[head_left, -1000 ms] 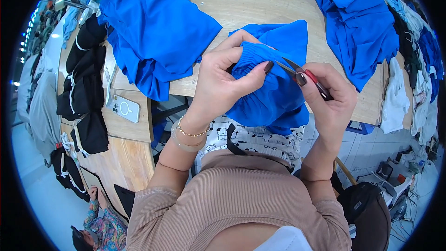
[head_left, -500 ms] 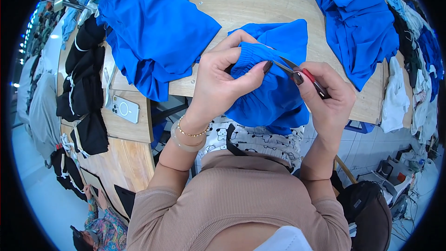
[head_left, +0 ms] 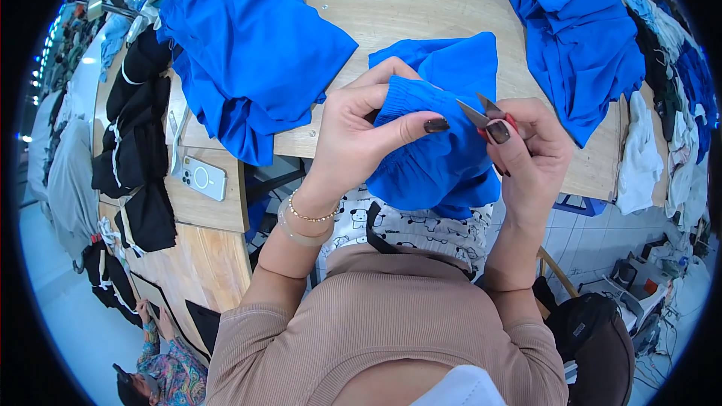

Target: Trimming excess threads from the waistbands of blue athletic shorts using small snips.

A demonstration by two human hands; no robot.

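Note:
My left hand [head_left: 353, 131] grips a blue garment [head_left: 432, 165] by its gathered elastic waistband, with the fingers behind the cloth and the thumb stretched across the front. The rest of the garment hangs down toward my lap. My right hand [head_left: 532, 150] is closed around a pair of small thread snips [head_left: 474, 114] with red on the handle. Their two pointed blades are spread apart, a little to the right of the waistband and pointing up and left. Whether a thread lies between the blades is too small to tell.
On the wooden table [head_left: 391, 0], one blue pile [head_left: 248, 53] lies at left and another blue pile [head_left: 579, 37] at right. Tied black bundles [head_left: 135, 143] and a phone [head_left: 204, 178] are at the left. A co-worker [head_left: 169, 368] sits lower left.
The snips have turned in my right hand, and their blades now stand wider and point more upward. My left thumb has straightened and shifted slightly right and down over the waistband.

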